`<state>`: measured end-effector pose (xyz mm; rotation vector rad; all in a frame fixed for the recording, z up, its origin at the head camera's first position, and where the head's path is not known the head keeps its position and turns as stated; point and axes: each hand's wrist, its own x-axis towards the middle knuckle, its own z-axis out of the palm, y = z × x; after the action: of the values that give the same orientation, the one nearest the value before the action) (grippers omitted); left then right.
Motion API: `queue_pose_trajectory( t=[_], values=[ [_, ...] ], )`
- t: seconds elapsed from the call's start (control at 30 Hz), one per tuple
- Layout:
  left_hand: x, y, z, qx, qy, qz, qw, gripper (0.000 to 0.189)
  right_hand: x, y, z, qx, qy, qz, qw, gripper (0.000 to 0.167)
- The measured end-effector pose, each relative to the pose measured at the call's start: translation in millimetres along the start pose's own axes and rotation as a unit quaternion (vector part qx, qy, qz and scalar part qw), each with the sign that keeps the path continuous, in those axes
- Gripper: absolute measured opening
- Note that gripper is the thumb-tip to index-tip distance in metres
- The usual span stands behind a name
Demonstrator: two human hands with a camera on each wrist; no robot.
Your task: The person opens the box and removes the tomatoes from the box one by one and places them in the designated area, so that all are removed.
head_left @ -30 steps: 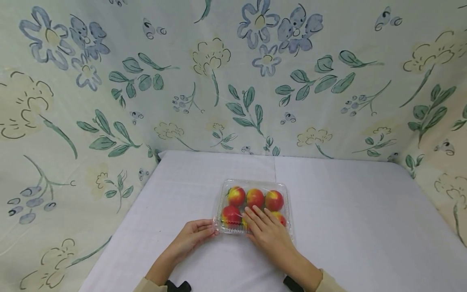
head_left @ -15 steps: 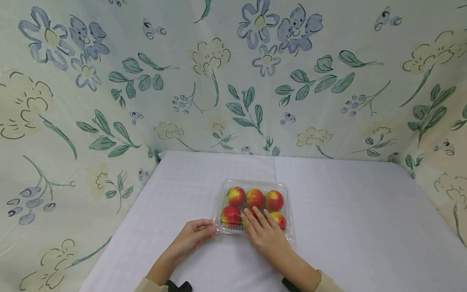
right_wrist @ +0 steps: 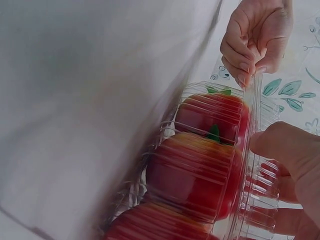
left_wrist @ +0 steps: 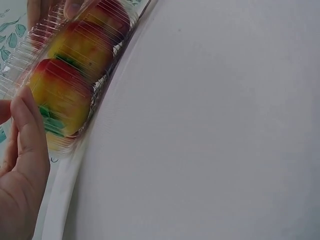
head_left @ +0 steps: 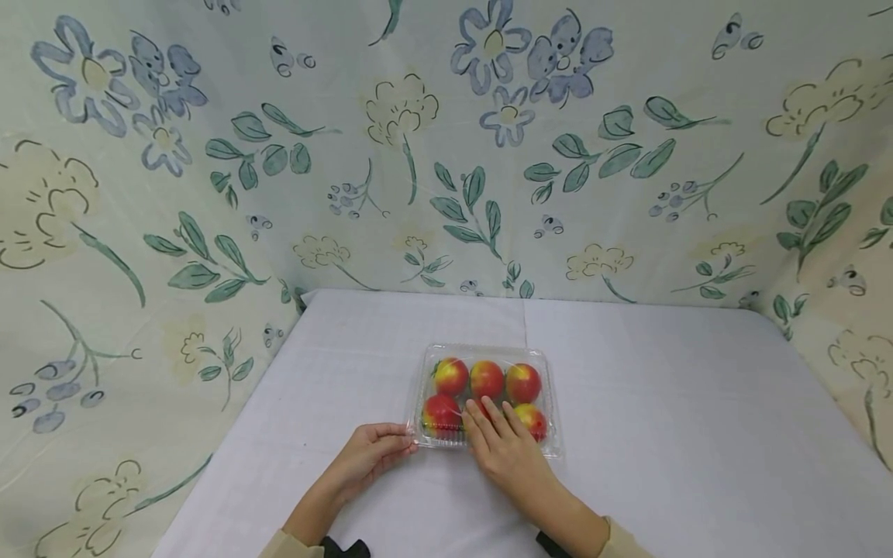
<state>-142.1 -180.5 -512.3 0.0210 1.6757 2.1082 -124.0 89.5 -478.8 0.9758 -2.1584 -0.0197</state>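
Note:
A clear plastic clamshell container [head_left: 481, 349] sits on the table with its lid down over several round red-and-yellow fruits [head_left: 487, 379]. Green leaves show on some fruits [left_wrist: 60, 95] in the left wrist view. My left hand [head_left: 373, 459] pinches the container's front left corner between thumb and fingers, as the right wrist view also shows. Across the front of the lid lies my right hand [head_left: 512, 461], its fingers straight and its thumb [right_wrist: 280, 145] against the front rim. That hand hides part of the front middle fruit.
A white cloth covers the table [head_left: 663, 403], which reaches out on both sides of the container. Behind and beside it hang floral curtains [head_left: 398, 170]. Dark bands [head_left: 345, 549] show near both sleeves at the bottom edge.
My right hand has shifted slightly left on the lid, uncovering more of the front right fruit. My left hand and the container stay in place.

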Motion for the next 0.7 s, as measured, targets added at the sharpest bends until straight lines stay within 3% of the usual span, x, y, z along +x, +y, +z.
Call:
queue_pose_trajectory(
  t=[0.53,0.7],
  values=[
    [-3.6,5.9,8.8,-0.021,0.028,0.0,0.9994,0.015,0.5,-0.9,-1.7,0.014,-0.001,0.006,0.9999,0.062],
    [-2.0,4.1,10.0,-0.026,0.039,0.0,0.9989,0.015,0.1,-0.2,-2.8,0.02,-0.011,0.005,0.9997,0.049]
  ],
)
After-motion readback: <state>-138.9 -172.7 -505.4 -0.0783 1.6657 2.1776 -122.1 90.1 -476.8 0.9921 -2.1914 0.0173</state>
